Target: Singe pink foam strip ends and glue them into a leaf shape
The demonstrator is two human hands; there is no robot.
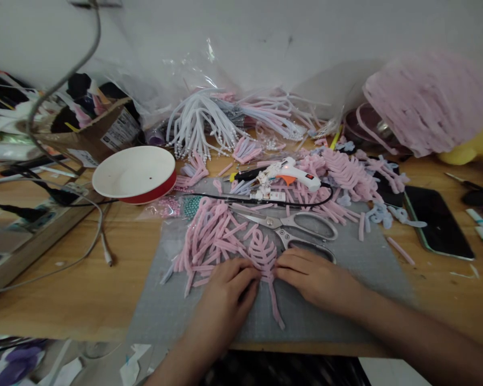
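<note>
A pink pipe-cleaner leaf lies on the grey cutting mat, its stem pointing toward me. My left hand is closed at the leaf's lower left edge, thumb and fingers pinched together. On the opposite side, my right hand pinches the lower right edge; its fingertips are partly hidden. Metal scissors lie just beyond my right hand, blades pointing left. Cut pink pipe-cleaner pieces are heaped beside my left hand.
A white glue gun rests behind the scissors, its black cable looping across. More finished pink leaves are piled behind it. A red-and-white bowl stands left, a phone right. A power strip lines the left side.
</note>
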